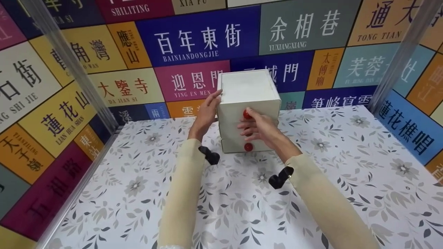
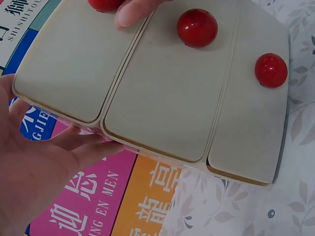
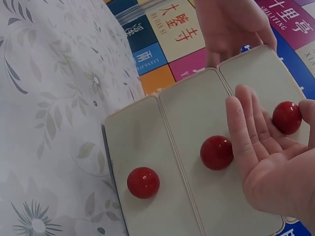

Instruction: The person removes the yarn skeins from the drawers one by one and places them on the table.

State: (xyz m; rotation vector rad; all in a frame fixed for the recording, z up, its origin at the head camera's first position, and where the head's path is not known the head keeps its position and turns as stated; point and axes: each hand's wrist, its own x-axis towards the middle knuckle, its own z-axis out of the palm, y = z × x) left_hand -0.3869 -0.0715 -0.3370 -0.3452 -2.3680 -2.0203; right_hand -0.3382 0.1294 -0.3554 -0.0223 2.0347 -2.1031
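Wall panels (image 1: 197, 39): sign-printed, standing beyond the left grip (image 1: 206, 113) and the right grip (image 1: 263, 127).
Desk (image 1: 138, 214): floral-patterned, below both grips, giving the load a flat base.
Cabinet (image 1: 247, 86): white, upright on the desk, between the grips; fronts face the person, presumably so the knobs can be reached.
Drawer fronts (image 2: 157, 93): three, stacked, to the right of the left grip.
Left grip: spread, fingers mostly straight along the cabinet's left side near the top; apparently steadying the body.
Right grip: narrow, pinching the upper knob (image 3: 287, 118) between thumb and fingers; remaining fingers extended before the drawer fronts, likely for clearance.
Black wrist devices (image 1: 281, 177): just behind each grip.
Middle knob (image 3: 216, 153): red, just below the right grip's pinch; hidden from the head view.
Lower knob (image 1: 248, 147): red, below the right grip, apart from it.
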